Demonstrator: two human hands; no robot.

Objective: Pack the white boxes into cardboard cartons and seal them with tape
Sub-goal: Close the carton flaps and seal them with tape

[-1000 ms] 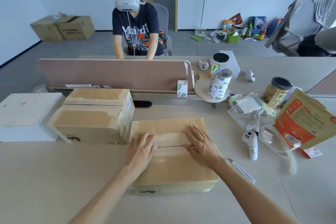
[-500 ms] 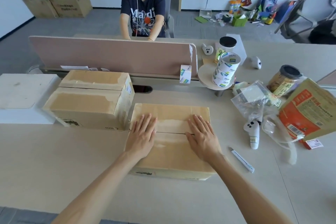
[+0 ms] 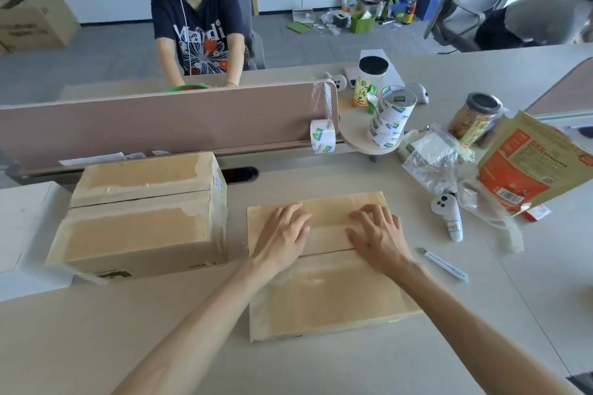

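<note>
Brown cardboard carton (image 3: 327, 298): seam runs sideways, left grip (image 3: 282, 237) and right grip (image 3: 378, 237) pressing flat, holding nothing; white tape rolls (image 3: 390, 120) stacked upper right, nearer right.

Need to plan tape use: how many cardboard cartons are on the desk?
2. The flat carton lies under the left hand and right hand; the taller carton stands to its left. A floor carton far back-left is cut off by the frame.

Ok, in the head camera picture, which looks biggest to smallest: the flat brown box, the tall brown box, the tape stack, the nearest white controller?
1. Flat brown box and tall brown box: too alike to rank; the flat one is nearer.
2. Tape stack.
3. Nearest white controller.
</note>
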